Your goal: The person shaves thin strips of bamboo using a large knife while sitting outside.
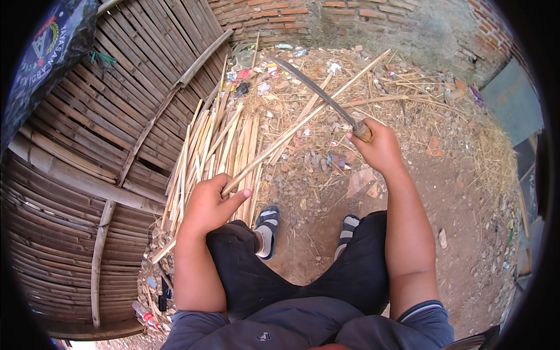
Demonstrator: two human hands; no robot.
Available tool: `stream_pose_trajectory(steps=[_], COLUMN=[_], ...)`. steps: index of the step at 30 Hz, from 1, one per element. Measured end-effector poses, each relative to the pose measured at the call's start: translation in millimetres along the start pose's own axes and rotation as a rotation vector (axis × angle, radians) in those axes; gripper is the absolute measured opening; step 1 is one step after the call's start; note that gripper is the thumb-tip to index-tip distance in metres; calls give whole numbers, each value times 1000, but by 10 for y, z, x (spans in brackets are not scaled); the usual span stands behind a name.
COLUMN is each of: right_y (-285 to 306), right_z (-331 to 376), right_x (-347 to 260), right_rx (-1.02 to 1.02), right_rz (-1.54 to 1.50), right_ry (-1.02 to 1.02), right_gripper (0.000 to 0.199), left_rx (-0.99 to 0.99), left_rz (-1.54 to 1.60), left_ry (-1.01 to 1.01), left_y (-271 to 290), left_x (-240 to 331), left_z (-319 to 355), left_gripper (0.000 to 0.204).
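My left hand (pixel 213 201) is closed round the near part of a long, pale bamboo strip (pixel 291 129), which slants up and away to the right. In my right hand (pixel 378 146) is the wooden handle of a machete (pixel 318 90). Its long, dark, slightly curved blade points to the far left and crosses over the strip in this view; whether blade and strip touch, I cannot tell. Beside my left hand lies a pile of split bamboo strips (pixel 204 146), stretching away along the wall.
A slatted bamboo wall (pixel 76 151) stands at the left, a brick wall (pixel 385 23) at the back. Straw, stones and litter cover the dirt ground (pixel 455 204). A plastic bottle (pixel 146 315) lies at the lower left. A grey panel (pixel 513 102) leans at the right.
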State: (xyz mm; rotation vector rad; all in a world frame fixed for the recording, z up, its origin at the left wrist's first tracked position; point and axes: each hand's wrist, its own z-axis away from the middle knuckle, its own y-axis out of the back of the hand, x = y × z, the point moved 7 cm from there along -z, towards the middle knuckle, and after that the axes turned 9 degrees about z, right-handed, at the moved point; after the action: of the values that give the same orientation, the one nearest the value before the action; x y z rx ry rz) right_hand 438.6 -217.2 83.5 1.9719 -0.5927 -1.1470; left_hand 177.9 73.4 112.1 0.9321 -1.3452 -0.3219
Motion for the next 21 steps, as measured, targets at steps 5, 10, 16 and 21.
stream_pose_trajectory(steps=[5, 10, 16, 21], right_y=[-18, -43, -219, -123], right_z=[-4, 35, 97, -113], right_x=[14, -59, -340, 43], right_rx=[-8, -80, -153, -141], right_rz=[-3, -40, 129, 29], right_ry=[4, 21, 203, -15], right_gripper=[42, 42, 36, 39], left_rx=[9, 16, -13, 0], left_rz=[10, 7, 88, 31], left_ry=[-13, -41, 16, -56], left_y=[21, -83, -347, -315], left_x=[45, -13, -255, -315], left_z=[39, -110, -359, -422], left_gripper=[40, 40, 37, 37])
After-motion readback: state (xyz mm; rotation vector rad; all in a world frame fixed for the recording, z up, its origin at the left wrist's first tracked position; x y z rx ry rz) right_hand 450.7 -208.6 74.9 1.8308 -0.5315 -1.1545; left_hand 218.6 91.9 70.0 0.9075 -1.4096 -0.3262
